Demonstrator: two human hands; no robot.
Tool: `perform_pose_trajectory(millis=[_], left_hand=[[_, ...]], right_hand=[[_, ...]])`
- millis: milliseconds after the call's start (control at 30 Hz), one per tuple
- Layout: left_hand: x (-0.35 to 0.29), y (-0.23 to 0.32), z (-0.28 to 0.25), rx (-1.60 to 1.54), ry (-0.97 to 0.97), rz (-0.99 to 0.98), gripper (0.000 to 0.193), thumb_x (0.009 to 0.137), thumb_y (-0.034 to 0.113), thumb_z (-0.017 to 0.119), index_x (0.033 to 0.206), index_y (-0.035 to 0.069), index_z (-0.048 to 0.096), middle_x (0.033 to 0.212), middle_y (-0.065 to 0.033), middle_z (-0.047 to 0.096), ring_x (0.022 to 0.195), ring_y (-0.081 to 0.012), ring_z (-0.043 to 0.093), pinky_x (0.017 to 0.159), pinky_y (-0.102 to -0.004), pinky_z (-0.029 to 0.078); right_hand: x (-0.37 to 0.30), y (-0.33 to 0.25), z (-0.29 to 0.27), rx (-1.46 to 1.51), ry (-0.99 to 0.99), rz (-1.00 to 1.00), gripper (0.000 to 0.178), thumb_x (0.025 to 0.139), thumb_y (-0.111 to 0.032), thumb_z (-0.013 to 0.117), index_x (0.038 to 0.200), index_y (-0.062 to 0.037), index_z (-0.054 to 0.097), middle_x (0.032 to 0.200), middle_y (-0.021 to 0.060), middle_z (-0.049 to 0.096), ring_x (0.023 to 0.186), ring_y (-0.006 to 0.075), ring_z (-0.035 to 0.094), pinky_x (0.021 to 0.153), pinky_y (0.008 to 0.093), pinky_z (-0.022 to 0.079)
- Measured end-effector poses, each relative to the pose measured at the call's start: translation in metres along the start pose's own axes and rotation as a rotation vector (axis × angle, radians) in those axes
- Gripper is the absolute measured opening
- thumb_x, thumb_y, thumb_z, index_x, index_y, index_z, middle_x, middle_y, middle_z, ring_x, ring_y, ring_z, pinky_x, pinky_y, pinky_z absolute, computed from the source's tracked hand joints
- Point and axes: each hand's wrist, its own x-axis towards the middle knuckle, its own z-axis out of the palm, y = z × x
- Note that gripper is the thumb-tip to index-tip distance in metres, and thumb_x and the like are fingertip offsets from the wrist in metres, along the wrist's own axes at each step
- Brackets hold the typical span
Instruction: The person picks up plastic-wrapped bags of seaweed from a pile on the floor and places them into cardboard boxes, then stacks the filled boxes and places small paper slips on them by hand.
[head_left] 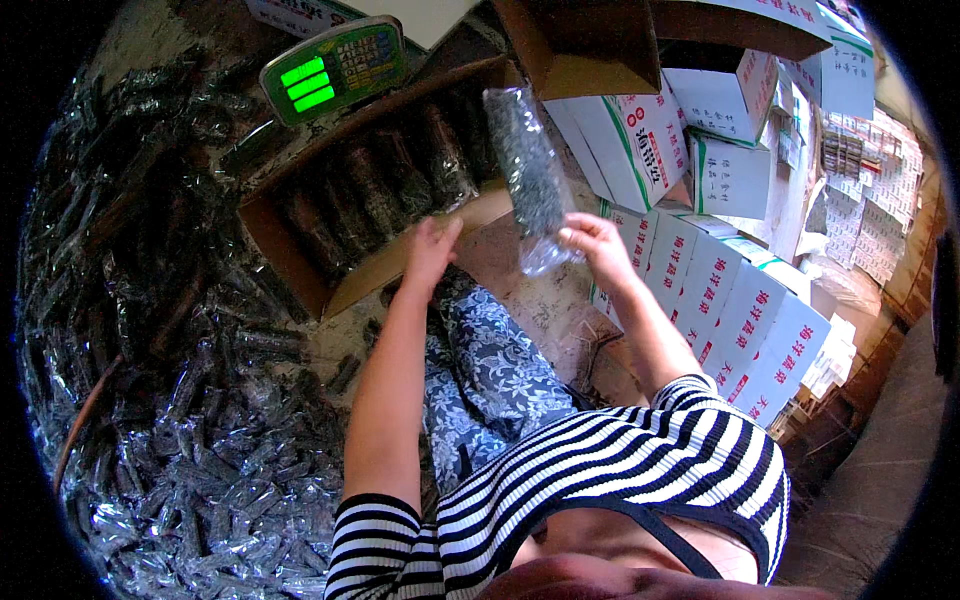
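A long clear plastic packet point(535, 170) of dark, shredded-looking dried goods hangs upright from my right hand point(597, 245). The fingers and thumb pinch its lower end, where the loose film gathers. To the left, an open cardboard box point(345, 295) holds several similar packets point(372, 190) lying side by side. My left hand point(433, 250) is at the box's near edge, fingers drawn together close to the end of a packet inside. Whether something is between those fingers is hidden.
A scale display point(333, 70) with green lit panels stands behind the box. A large heap of wrapped packets point(200, 450) covers the floor at left. An open empty carton point(585, 50) is at the far side; white printed cartons point(715, 300) are stacked at right.
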Motion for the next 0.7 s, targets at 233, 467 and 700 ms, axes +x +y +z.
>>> perform_pose_trajectory(millis=[233, 467, 700], left_hand=[[-0.087, -0.031, -0.019, -0.617, -0.161, -0.027, 0.04, 0.09, 0.028, 0.059, 0.118, 0.001, 0.051, 0.108, -0.0084, 0.061, 0.094, -0.021, 0.061, 0.083, -0.0363, 0.051], [-0.139, -0.057, -0.059, -0.667, 0.115, -0.037, 0.04, 0.081, 0.01, 0.065, 0.117, 0.003, 0.049, 0.103, -0.0113, 0.061, 0.09, -0.024, 0.063, 0.08, -0.0398, 0.054], [-0.177, -0.05, -0.102, -0.767, 0.673, -0.001, 0.039, 0.083, 0.013, 0.063, 0.118, 0.002, 0.049, 0.104, -0.0093, 0.059, 0.088, -0.0237, 0.06, 0.077, -0.0375, 0.052]], right_hand=[[-0.054, 0.059, 0.1, 0.153, -0.266, 0.202, 0.02, 0.084, -0.012, 0.067, 0.1, 0.0003, 0.065, 0.089, -0.0018, 0.064, 0.082, 0.0068, 0.056, 0.075, 0.0234, 0.046], [-0.06, 0.063, 0.127, -0.037, -0.551, 0.137, 0.029, 0.087, -0.017, 0.065, 0.111, -0.0001, 0.062, 0.091, 0.0007, 0.065, 0.084, 0.0075, 0.056, 0.075, 0.0241, 0.047], [-0.009, 0.046, 0.084, -0.325, -0.243, -0.086, 0.035, 0.084, -0.022, 0.066, 0.114, -0.0048, 0.062, 0.102, 0.0074, 0.066, 0.091, 0.0134, 0.06, 0.081, 0.0288, 0.048]])
